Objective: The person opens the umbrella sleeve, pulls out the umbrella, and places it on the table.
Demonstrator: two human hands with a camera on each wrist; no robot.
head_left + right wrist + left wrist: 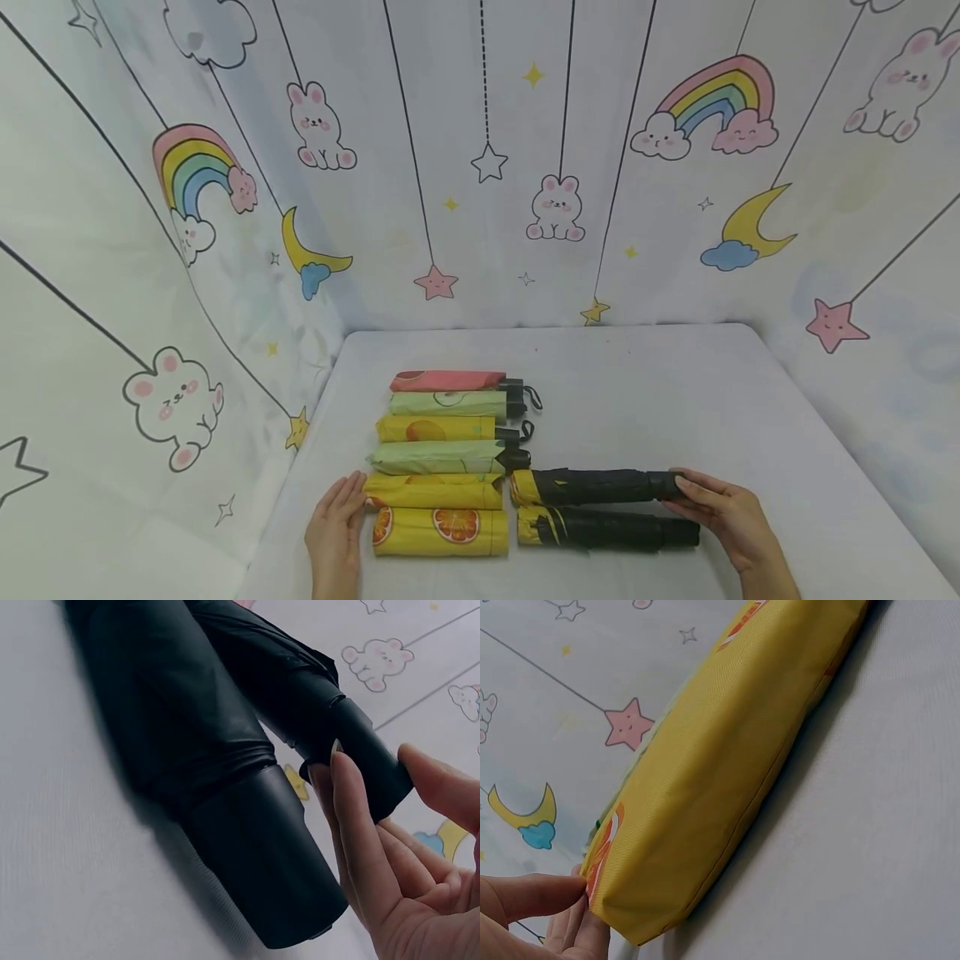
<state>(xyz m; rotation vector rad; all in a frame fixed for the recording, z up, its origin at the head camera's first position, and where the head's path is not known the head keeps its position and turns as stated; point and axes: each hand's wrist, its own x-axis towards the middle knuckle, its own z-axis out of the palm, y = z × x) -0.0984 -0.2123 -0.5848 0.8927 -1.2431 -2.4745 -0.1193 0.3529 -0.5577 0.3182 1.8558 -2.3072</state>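
Beside the left ends of the front pouches, my left hand (pixel 335 527) has its fingers fairly straight. Its thumb (pixel 544 895) touches the end of a yellow umbrella pouch (pixel 433 492); the fingertips are partly hidden. In front of that pouch lies another yellow one printed with orange slices (pixel 439 533). My right hand (pixel 723 512) pinches the handle end of a folded black umbrella (pixel 600 487) with yellow at its tip, between thumb and fingers (pixel 358 817). A second folded black umbrella (pixel 611 529) lies parallel in front, its black handle (pixel 262 859) apart from the fingers.
Behind the yellow pouches lie several covered umbrellas in a stack of rows: light green (pixel 438 457), yellow (pixel 435 429), another light green (pixel 442 405) and red (pixel 442 382), black handles to the right. A white table (pixel 645 400) carries everything. Patterned cloth walls (pixel 487 233) surround it.
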